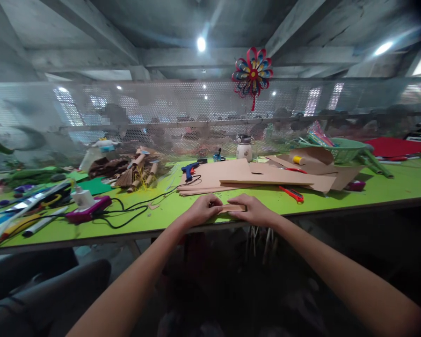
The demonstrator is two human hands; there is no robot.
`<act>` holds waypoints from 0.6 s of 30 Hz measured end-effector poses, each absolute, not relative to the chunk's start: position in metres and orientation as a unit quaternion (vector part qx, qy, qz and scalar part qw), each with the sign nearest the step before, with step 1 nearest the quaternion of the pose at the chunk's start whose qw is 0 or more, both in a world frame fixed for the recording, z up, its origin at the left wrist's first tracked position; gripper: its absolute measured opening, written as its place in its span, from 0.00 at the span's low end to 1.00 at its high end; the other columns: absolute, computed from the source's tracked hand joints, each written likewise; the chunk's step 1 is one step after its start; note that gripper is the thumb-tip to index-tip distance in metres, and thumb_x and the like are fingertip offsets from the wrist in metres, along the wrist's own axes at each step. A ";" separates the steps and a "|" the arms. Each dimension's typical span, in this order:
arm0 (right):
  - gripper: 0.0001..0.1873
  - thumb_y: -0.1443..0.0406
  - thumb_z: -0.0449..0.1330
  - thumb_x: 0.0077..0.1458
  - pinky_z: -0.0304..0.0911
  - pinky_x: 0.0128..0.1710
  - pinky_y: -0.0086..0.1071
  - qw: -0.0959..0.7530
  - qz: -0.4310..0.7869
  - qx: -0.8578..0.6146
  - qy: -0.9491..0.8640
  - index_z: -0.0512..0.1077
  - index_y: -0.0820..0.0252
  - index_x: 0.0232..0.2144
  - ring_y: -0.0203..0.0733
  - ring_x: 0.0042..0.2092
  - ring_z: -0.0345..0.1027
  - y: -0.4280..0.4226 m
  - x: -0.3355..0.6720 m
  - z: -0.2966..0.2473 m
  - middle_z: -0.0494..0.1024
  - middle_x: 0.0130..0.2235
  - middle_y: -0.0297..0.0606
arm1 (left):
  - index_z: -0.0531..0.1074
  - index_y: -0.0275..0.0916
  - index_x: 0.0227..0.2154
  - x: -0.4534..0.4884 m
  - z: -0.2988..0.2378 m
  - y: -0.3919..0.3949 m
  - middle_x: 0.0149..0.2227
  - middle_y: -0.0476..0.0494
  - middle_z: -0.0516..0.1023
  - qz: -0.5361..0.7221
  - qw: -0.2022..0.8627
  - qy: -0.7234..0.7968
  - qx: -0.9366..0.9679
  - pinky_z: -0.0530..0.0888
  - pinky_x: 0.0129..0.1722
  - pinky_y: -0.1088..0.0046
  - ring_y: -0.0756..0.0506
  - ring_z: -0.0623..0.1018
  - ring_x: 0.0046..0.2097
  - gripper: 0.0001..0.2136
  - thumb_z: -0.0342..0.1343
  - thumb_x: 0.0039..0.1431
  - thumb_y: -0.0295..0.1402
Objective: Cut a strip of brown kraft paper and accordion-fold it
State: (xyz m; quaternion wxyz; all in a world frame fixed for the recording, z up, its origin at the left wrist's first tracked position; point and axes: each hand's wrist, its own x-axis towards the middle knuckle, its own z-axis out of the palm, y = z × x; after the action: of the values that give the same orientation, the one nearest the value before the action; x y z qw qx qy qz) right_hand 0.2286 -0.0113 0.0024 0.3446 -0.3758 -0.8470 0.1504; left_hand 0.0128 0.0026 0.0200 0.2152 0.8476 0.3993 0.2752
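Between my two hands, just over the front edge of the green table [168, 210], is a small brown strip of cardboard [228, 208]. My left hand [205, 207] pinches its left end with closed fingers. On the other side, my right hand [254, 209] grips the right end, thumb below and fingers above. Brown cardboard sheets [210, 178] lie stacked right behind the hands. A blue glue gun [189, 171] rests at the left edge of that stack. To the right of my right hand lies a red utility knife [292, 194].
A purple power strip [88, 209] with a white plug and black cables lies at the left. Brown paper pieces [136, 171] are heaped behind it. A green basket [347, 150] and red sheets [393, 146] are at the right. A perforated screen [182, 112] runs behind the table.
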 end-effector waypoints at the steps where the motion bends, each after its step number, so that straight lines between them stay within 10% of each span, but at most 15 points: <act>1: 0.19 0.61 0.61 0.50 0.62 0.47 0.40 0.353 0.152 -0.375 -0.843 0.73 0.63 0.44 0.46 0.45 0.69 -0.012 0.228 0.003 0.77 0.43 0.45 | 0.73 0.35 0.31 0.013 0.020 0.001 0.32 0.45 0.74 0.286 0.194 0.396 0.851 0.68 0.35 0.73 0.47 0.72 0.35 0.08 0.53 0.52 0.33; 18: 0.18 0.57 0.64 0.44 0.68 0.36 0.35 0.482 0.374 -0.351 -0.711 0.77 0.64 0.35 0.43 0.36 0.73 -0.009 0.242 -0.007 0.79 0.33 0.40 | 0.73 0.36 0.40 0.040 0.020 -0.015 0.34 0.45 0.78 0.305 0.260 0.366 0.840 0.68 0.34 0.75 0.48 0.74 0.34 0.17 0.51 0.57 0.44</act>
State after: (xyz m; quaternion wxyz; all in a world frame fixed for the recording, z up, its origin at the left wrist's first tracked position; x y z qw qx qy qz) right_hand 0.2417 -0.0087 -0.0067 0.4819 -0.3506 -0.7107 0.3737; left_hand 0.0402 -0.0151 0.0202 0.2598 0.8398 0.3663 0.3050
